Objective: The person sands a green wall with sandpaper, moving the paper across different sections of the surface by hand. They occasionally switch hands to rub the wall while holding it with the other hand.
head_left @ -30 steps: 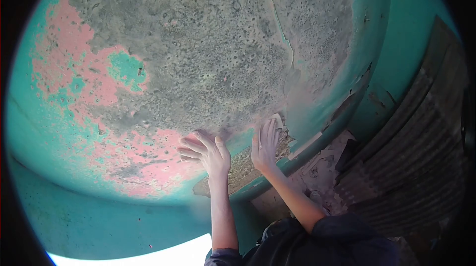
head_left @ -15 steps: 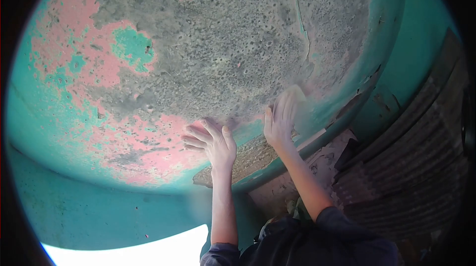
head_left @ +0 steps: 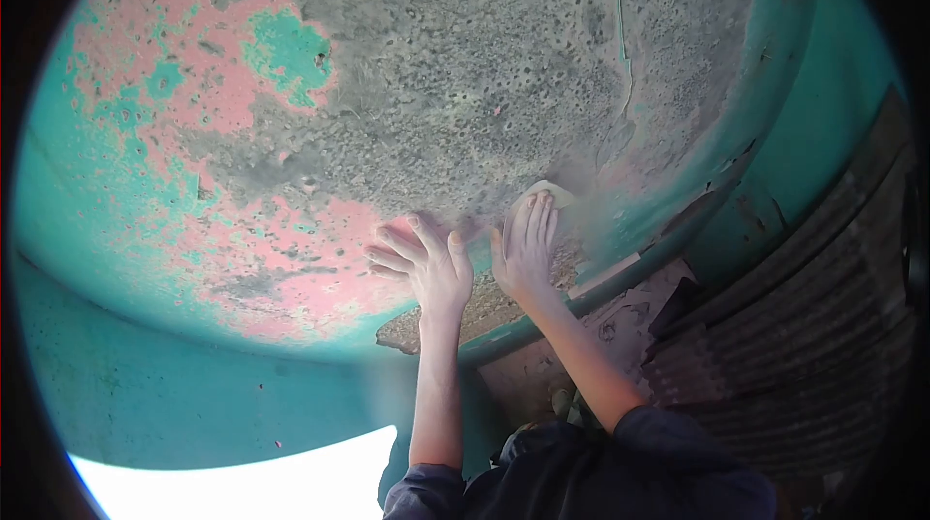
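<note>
A large wall (head_left: 465,64) shows rough grey plaster with worn pink and turquoise paint around it. My left hand (head_left: 431,263) lies against its lower part, fingers spread, at the edge of the pink patch, holding nothing. To its right, my right hand (head_left: 528,244) presses a pale, thin sheet (head_left: 544,192) flat against the grey surface. The sheet's edge shows beyond the fingertips; the palm hides the rest. Whitish dust covers both hands. Below and between them is a strip of bare, coarse plaster (head_left: 489,312).
Dark corrugated sheets (head_left: 785,346) lean at the lower right. A turquoise wall (head_left: 194,394) runs along the lower left, above a bright opening (head_left: 252,476). Debris (head_left: 620,326) lies below the right forearm.
My right hand and the pale sheet have moved left, closer to my left hand. The wall appears shifted slightly right and up in the view. My left hand stays against the wall.
</note>
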Motion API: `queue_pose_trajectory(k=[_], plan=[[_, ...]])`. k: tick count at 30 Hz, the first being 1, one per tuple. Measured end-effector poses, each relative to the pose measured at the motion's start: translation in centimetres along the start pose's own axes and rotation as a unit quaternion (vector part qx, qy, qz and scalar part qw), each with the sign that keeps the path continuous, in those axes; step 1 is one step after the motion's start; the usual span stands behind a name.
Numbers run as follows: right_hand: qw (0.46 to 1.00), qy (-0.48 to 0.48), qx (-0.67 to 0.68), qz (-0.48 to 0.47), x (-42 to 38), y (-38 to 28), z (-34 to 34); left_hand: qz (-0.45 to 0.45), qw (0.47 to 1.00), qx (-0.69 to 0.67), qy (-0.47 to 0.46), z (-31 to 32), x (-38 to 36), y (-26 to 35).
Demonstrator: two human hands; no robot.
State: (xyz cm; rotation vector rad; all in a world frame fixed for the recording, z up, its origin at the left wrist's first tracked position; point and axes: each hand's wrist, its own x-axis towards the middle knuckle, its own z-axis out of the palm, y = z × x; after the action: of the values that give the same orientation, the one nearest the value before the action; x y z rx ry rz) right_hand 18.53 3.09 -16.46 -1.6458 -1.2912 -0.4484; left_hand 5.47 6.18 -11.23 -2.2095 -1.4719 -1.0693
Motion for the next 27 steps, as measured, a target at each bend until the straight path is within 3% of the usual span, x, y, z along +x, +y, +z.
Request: queue_pose_trajectory(k=[1,3,7,9,13,15,19,21,24,27], plan=[[1.000,-0.001,0.001,-0.001,-1.8,0.3,0.7,0.000,1.000,-0.001,0.000,0.1,0.0,-0.1],[0.991,-0.131,-0.024,-0.034,-6.0,0.6,2.0,0.001,1.000,-0.004,0.004,0.3,0.0,-0.2],[0.994,-0.104,-0.004,-0.016,-4.9,-0.6,1.3,0.000,1.000,-0.001,0.002,0.4,-0.1,-0.2],[0.999,-0.041,0.018,-0.015,-2.0,-1.8,0.5,-0.003,1.000,0.000,0.009,0.5,0.0,-0.1],[0.998,-0.044,0.012,-0.046,-2.8,-1.5,1.2,-0.018,1.000,-0.011,-0.010,0.3,-0.2,0.0],[0.980,-0.167,-0.070,-0.077,-5.4,0.0,2.1,-0.019,1.000,-0.012,-0.008,0.1,0.0,0.0],[0.981,-0.147,-0.073,-0.100,-5.0,0.3,0.9,-0.006,0.999,0.032,-0.022,0.0,0.0,0.2],[0.992,-0.083,-0.030,-0.089,-2.4,-0.5,0.3,-0.012,0.999,0.033,-0.023,0.0,0.0,0.3],[0.983,-0.104,-0.071,-0.133,-0.3,-0.6,-1.1,-0.026,0.999,0.029,-0.034,-0.5,0.1,0.5],[0.968,-0.137,-0.070,-0.199,-2.5,2.3,-0.6,-0.097,0.976,0.013,-0.193,-3.1,0.9,1.8]])
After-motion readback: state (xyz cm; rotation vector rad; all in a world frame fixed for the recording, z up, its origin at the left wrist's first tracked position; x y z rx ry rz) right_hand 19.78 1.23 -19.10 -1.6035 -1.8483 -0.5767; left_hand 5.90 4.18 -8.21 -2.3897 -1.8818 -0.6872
